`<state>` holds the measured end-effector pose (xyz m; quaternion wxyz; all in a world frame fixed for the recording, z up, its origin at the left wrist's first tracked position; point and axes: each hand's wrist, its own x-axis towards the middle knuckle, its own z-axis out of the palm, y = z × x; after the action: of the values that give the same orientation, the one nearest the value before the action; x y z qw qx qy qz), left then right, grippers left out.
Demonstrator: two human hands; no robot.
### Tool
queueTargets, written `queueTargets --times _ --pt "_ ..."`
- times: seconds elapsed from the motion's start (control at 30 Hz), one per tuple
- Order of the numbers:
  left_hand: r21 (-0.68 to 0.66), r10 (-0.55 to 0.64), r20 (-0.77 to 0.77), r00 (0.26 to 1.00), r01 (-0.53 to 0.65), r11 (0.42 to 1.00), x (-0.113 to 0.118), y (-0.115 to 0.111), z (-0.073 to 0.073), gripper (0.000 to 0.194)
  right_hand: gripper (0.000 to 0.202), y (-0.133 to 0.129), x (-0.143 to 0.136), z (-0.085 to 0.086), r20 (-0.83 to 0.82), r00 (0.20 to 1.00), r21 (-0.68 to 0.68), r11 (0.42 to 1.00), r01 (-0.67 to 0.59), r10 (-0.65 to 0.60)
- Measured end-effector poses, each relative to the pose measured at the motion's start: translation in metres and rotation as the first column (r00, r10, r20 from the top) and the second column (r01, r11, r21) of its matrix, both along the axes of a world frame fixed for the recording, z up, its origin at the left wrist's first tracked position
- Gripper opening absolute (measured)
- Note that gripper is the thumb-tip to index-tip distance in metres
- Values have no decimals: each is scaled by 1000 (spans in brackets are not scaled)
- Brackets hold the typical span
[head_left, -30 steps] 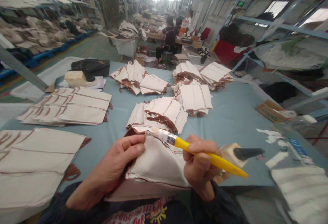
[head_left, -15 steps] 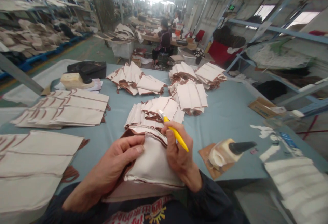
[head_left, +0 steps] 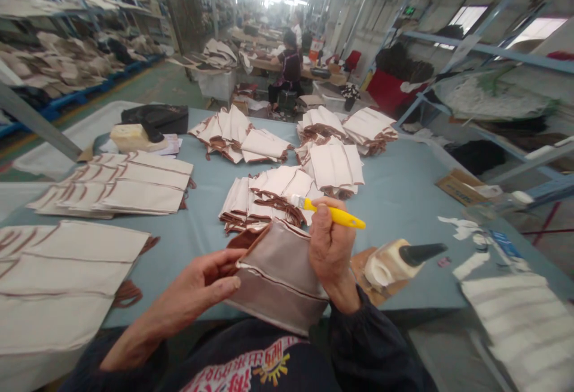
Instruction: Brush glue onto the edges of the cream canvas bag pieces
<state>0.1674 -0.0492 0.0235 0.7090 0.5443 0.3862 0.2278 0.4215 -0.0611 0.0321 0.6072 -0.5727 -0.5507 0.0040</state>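
Note:
My right hand (head_left: 332, 242) is closed round a yellow-handled brush (head_left: 338, 214), its pale bristle end pointing left over a bundle of cream pieces (head_left: 237, 201) with brown cords. The side of this hand rests at the right edge of a cream fabric pouch (head_left: 278, 266) with brown edging. My left hand (head_left: 204, 284) grips the pouch's left edge, thumb in front and fingers partly hidden behind it. The pouch is tilted, its near faces in shadow. Right of my right hand stands a cream plastic container (head_left: 385, 266) with a black handle, on a brown board.
Stacks of cream pieces lie at left (head_left: 130, 186) and near left (head_left: 67, 278); several bundles (head_left: 338, 165) sit further back. To the right are a cardboard box (head_left: 461, 187), white scraps (head_left: 470, 265) and a pale striped stack (head_left: 520, 314). A co-worker (head_left: 289, 69) sits beyond the blue-green table (head_left: 394, 183).
My right hand has moved right, and the brush has swung flatter, its handle pointing right. The pouch has tilted and its upper face has darkened. My left hand has shifted slightly left and down.

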Motion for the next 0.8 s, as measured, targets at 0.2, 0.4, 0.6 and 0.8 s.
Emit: queueTargets --times 0.2,0.4,0.6,0.8 --pt "438 -14 -169 986 88 895 19 -16 -2 26 28 15 15 -16 -24 999 -35 999 41 -42" --pt "650 8 -213 977 135 748 28 -26 11 26 29 -2 17 -8 -143 990 31 1000 1 3" --pt "688 35 -240 970 145 711 21 -30 7 19 33 -58 3 18 -421 870 67 965 -252 257" --pt "657 66 -245 967 115 745 21 -30 5 15 36 -79 -8 6 -281 906 -11 942 -334 318"
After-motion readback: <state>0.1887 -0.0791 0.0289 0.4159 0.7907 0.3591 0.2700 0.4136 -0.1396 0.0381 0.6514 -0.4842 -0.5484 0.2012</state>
